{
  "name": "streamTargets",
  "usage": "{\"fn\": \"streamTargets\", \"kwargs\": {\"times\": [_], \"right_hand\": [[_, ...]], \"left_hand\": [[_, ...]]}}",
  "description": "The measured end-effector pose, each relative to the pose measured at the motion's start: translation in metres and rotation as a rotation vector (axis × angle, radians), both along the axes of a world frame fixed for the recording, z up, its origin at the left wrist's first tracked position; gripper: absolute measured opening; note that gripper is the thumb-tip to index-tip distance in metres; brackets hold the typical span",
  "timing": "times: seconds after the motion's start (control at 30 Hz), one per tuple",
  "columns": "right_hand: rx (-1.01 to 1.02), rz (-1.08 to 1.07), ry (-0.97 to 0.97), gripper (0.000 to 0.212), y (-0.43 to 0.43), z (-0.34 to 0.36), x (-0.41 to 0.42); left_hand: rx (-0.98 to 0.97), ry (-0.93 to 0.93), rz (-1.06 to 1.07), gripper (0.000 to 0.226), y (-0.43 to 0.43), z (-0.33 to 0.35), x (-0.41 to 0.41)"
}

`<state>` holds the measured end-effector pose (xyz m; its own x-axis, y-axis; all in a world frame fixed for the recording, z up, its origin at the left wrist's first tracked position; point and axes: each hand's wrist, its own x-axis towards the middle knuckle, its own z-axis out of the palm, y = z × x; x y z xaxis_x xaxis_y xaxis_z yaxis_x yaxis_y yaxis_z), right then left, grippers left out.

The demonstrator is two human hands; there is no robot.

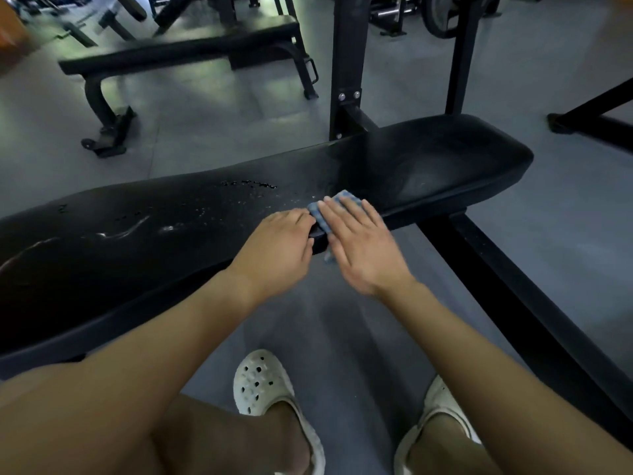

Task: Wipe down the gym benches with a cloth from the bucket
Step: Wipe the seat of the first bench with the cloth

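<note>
A long black padded gym bench [171,241] runs across the head view from lower left to right, with water drops and streaks on its left and middle parts. A blue checked cloth [346,198] lies over the bench's near edge. My right hand [359,245] presses flat on the cloth with straight fingers. My left hand [277,245] rests on the bench's near edge just left of the cloth, its fingertips at the cloth's edge. The bucket is not in view.
A second black flat bench [178,46] stands behind on the grey floor. Black rack uprights [346,63] rise right behind the near bench, and a black frame bar [513,296] runs along the floor at the right. My feet in white clogs [260,382] stand below.
</note>
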<state>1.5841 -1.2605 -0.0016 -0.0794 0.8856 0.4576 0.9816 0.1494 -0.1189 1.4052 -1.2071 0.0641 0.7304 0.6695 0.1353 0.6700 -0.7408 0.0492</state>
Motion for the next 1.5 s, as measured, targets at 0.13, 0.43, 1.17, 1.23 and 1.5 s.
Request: {"fn": "streamTargets", "kwargs": {"times": [0.13, 0.43, 1.17, 1.23, 1.5], "right_hand": [[-0.014, -0.133, 0.072, 0.053, -0.004, 0.000, 0.051], [0.050, -0.135, 0.074, 0.057, -0.007, -0.018, 0.008], [-0.114, -0.002, 0.027, 0.053, 0.005, 0.013, 0.014], [-0.134, -0.108, 0.136, 0.046, 0.014, 0.020, 0.030], [-0.227, -0.133, 0.122, 0.057, 0.026, 0.034, -0.013]], "left_hand": [[-0.022, 0.032, 0.013, 0.042, 0.000, 0.001, 0.001], [-0.062, 0.064, 0.041, 0.045, 0.000, 0.005, 0.001], [-0.133, 0.162, 0.063, 0.042, -0.008, 0.021, 0.006], [-0.143, 0.184, 0.052, 0.041, -0.007, 0.025, 0.006], [-0.166, -0.004, -0.085, 0.033, 0.017, 0.012, -0.011]]}}
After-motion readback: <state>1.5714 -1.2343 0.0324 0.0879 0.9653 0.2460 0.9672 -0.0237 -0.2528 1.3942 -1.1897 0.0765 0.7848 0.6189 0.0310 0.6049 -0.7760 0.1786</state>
